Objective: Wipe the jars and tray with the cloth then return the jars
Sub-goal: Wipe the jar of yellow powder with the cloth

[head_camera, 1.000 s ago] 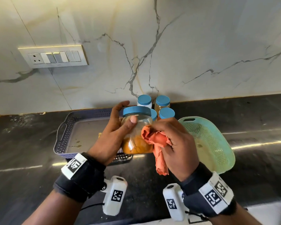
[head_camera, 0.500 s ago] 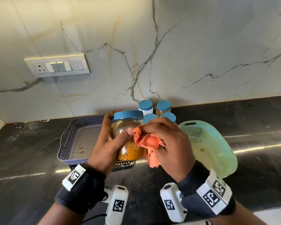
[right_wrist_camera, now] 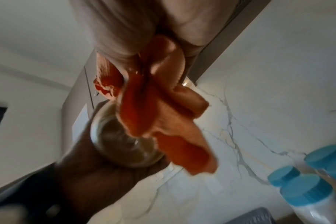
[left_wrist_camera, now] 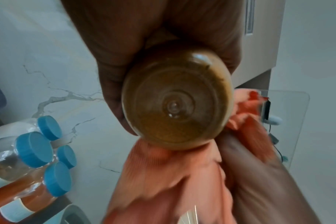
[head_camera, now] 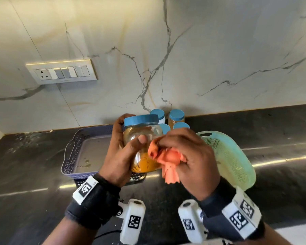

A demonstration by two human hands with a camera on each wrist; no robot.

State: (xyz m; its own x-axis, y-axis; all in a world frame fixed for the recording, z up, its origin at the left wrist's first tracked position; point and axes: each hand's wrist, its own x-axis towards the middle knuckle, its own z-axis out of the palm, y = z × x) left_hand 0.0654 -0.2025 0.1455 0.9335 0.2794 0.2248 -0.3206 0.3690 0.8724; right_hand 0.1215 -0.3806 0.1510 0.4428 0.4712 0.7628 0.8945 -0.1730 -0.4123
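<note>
My left hand (head_camera: 124,152) grips a clear jar (head_camera: 145,138) with a blue lid and yellow powder, held above the counter; its round base (left_wrist_camera: 176,97) fills the left wrist view. My right hand (head_camera: 185,156) clutches a bunched orange cloth (head_camera: 168,156) against the jar's right side, and the cloth (right_wrist_camera: 163,109) hangs beside the jar (right_wrist_camera: 121,144) in the right wrist view. Several blue-lidded jars (head_camera: 176,117) stand by the wall behind my hands. A grey perforated tray (head_camera: 88,151) lies on the counter to the left, with small spots on its floor.
A light green perforated basket (head_camera: 228,156) lies tilted on the black counter (head_camera: 34,165) to the right of my hands. A switch panel (head_camera: 62,71) sits on the marble wall (head_camera: 219,50) at upper left. The other jars (left_wrist_camera: 40,159) crowd the left wrist view's lower left.
The jar has tipped with its base toward me and sits a little lower in my left hand. My right hand has rubbed the cloth along the jar's right side.
</note>
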